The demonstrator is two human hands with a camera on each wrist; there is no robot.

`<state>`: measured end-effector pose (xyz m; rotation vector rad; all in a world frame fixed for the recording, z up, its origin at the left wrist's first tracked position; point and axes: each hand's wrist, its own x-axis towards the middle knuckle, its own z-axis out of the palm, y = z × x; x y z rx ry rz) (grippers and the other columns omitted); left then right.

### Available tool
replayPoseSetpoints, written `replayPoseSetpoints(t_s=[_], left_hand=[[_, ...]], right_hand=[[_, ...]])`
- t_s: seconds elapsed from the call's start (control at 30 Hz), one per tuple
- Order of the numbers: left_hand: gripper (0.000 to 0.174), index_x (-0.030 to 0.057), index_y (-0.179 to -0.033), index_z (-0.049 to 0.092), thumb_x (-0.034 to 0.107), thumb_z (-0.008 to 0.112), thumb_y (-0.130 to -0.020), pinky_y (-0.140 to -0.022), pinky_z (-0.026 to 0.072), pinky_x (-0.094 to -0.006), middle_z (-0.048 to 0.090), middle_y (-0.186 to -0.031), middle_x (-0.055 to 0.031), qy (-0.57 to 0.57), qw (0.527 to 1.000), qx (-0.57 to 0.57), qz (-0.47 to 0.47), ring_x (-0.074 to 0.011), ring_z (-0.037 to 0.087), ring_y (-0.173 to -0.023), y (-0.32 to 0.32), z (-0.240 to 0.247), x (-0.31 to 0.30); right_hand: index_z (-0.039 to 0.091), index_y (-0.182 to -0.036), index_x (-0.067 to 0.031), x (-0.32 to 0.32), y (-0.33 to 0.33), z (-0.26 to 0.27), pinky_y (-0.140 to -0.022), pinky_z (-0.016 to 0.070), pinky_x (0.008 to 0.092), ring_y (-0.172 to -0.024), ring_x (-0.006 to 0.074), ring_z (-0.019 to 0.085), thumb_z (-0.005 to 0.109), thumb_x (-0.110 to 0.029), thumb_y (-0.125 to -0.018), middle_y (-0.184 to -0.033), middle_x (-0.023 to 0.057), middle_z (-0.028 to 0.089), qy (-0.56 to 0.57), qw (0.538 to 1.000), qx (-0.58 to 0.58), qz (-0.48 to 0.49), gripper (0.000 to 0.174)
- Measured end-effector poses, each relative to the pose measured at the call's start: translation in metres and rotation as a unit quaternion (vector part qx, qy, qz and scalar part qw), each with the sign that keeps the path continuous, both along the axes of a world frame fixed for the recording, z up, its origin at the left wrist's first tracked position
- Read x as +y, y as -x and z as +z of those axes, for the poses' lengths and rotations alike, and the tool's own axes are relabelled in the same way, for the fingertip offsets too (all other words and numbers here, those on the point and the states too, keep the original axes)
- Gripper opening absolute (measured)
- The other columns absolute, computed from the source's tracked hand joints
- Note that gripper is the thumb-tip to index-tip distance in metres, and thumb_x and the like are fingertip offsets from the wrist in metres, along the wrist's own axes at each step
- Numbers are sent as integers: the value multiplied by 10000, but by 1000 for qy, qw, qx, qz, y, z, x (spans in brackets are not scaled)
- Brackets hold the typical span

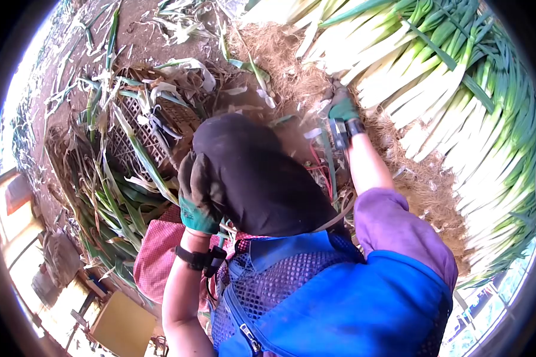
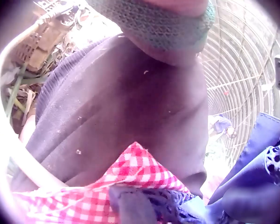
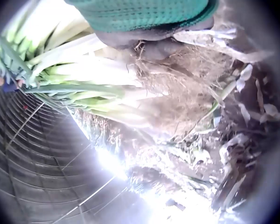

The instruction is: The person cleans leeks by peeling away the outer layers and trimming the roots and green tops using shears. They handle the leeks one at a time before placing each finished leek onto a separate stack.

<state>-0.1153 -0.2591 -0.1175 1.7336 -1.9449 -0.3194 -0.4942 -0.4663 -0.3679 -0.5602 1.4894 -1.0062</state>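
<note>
My right hand point(image 1: 343, 106), in a green glove with dark fingers, is at the root ends of a big pile of long green onions point(image 1: 399, 77). In the right wrist view its dark fingertips point(image 3: 154, 46) lie against the stringy roots point(image 3: 191, 74); I cannot tell whether they grip a stalk. White stalks point(image 3: 107, 70) lie beside them. My left hand point(image 1: 201, 193), gloved alike, rests on the side of my bent knee point(image 1: 238, 149) in dark trousers. Only the green cuff point(image 2: 154, 23) shows in the left wrist view; the fingers are hidden there.
On the left stands a plastic crate point(image 1: 134, 134) heaped with onion leaves and peelings. Leaf scraps litter the brown ground point(image 1: 59, 65). A red-and-white checked cloth point(image 2: 135, 172) lies by my thigh. A pale hose point(image 2: 25, 158) curves past my leg. Ribbed greenhouse walls point(image 3: 32, 154) rise behind.
</note>
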Motion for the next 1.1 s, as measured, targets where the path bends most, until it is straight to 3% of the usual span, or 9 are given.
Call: replayPoseSetpoints(t_s=[0.03,0.1,0.17,0.3,0.47,0.57,0.73,0.97,1.1], left_hand=[[556,63,-1421,463,262,576,-914,-1037,435,-497,467,-1362,-261,-4,1000,0,3,-448,482,-1253,2,0,-1],[562,60,-1422,461,274,572,-915,-1040,433,-500,464,-1368,-259,0,1000,-1,-2,-446,479,-1257,3,-1,-5],[565,59,-1423,459,283,569,-915,-1039,433,-502,462,-1371,-257,-2,1000,-4,-3,-445,479,-1257,3,-2,-5],[573,70,-1457,427,267,539,-931,-1087,379,-486,445,-1418,-244,-25,1000,8,6,-439,432,-1309,0,-5,-1],[555,58,-1415,459,196,586,-893,-1030,446,-481,471,-1354,-260,-10,1000,20,18,-454,484,-1240,2,0,1],[538,33,-1408,458,192,571,-906,-1030,444,-479,478,-1348,-260,10,1000,18,13,-454,482,-1240,1,0,4],[526,22,-1408,457,195,560,-922,-1027,443,-480,478,-1355,-265,24,999,22,15,-457,473,-1252,0,-1,8],[525,26,-1413,456,185,561,-923,-1024,450,-476,480,-1367,-258,27,999,30,9,-453,489,-1244,0,5,15],[532,25,-1424,446,159,560,-922,-1052,430,-469,475,-1388,-244,17,999,40,23,-445,462,-1280,-5,3,24]], right_hand=[[645,-939,-83,-3,4,-10,-519,430,264,-558,147,487,520,-227,-977,-675,-3,546,65,988,112,84,194],[644,-1004,-60,-23,12,-26,-572,456,254,-619,153,521,524,-175,-971,-765,21,573,-26,993,81,87,170],[630,-1000,-62,-31,36,-86,-580,481,265,-638,172,556,581,-186,-945,-778,33,582,36,966,155,206,145],[614,-968,-69,-22,37,-80,-545,520,292,-655,188,603,664,-221,-903,-765,58,599,-17,993,-93,65,173],[614,-966,-49,19,42,-20,-528,547,292,-671,194,649,621,-268,-945,-762,94,640,-53,980,-112,153,220],[607,-1017,31,62,56,-20,-541,574,291,-692,223,693,582,-241,-978,-835,122,677,-135,939,-306,73,275],[580,-1128,36,110,45,86,-689,619,338,-817,248,701,543,-167,-992,-982,142,685,-226,973,-35,-14,246],[563,-1146,-8,73,76,-5,-742,603,392,-868,273,696,393,-203,-1029,-993,158,703,-191,970,-75,-128,284],[577,-1155,-33,87,72,3,-742,600,407,-940,267,691,408,-197,-1015,-1093,157,681,-171,976,-46,-123,274]])
